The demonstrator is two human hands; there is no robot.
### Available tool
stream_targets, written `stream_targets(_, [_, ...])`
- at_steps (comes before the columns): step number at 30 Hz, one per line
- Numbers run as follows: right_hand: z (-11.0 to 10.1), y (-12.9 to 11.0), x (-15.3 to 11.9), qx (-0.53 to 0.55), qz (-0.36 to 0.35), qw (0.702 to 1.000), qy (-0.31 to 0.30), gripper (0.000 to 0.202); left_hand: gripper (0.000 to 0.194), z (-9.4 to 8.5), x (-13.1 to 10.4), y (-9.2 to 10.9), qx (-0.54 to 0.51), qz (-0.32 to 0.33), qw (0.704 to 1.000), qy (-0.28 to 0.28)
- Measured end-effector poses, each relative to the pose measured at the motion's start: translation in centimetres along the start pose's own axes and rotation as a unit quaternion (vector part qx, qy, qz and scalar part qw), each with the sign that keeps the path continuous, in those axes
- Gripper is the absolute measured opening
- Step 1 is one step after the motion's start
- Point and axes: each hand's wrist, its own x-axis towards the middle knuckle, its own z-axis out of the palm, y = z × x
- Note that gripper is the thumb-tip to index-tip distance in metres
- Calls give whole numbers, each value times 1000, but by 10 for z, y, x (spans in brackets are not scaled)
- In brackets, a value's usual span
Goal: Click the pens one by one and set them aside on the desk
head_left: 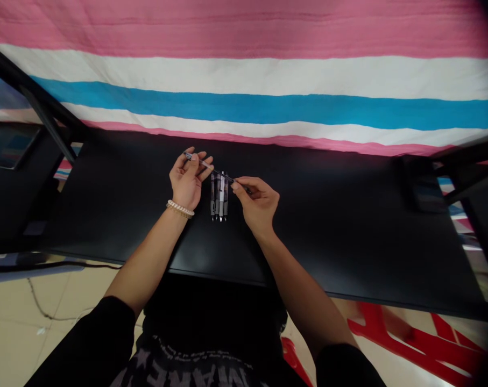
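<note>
Your left hand (186, 184) and right hand (261, 203) are pinching one slim pen (204, 164) above the table (348, 226), not yet laid down; four pens (221, 196) are already lying together between its near and far edges.

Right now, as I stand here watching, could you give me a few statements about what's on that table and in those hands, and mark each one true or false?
1. The left hand and the right hand both hold a slim pen-like item. True.
2. The row of pens on the black table lies with the tips toward the person. True.
3. There are seven pens in that row. False: there are four.
4. Nothing is worn on the left wrist. False: a pale bracelet is there.
5. The cloth beyond the table has pink, white and blue stripes. True.
</note>
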Motion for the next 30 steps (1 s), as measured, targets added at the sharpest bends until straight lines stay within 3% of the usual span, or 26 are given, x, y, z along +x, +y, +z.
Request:
stream_targets(6, [4,-2,-5,-21,-49,998,-42,10,32,7,-9,-3,30,-31,999,-18])
stream_targets(9, [4,-2,-7,-66,-68,995,-35,11,32,11,-13,-5,30,-42,998,-28])
stream_targets(12, [4,2,-8,-72,-21,997,-16,16,32,11,-14,-6,31,-43,998,-32])
stream_targets(16, [3,7,-8,-40,64,996,-54,32,33,10,-12,-6,29,-35,998,-35])
stream_targets(19, [2,10,-7,-49,26,996,-67,42,34,10,-11,-4,24,-35,999,-25])
stream_targets(21, [1,10,-7,-56,5,995,-79,34,34,10,-10,-3,23,-37,999,-21])
stream_targets(23, [0,10,-6,-66,16,993,-101,25,33,9,-10,-3,21,-38,999,-26])
stream_targets(30, [-3,8,-3,-94,26,990,-98,29,30,7,-9,-5,26,-27,999,-25])
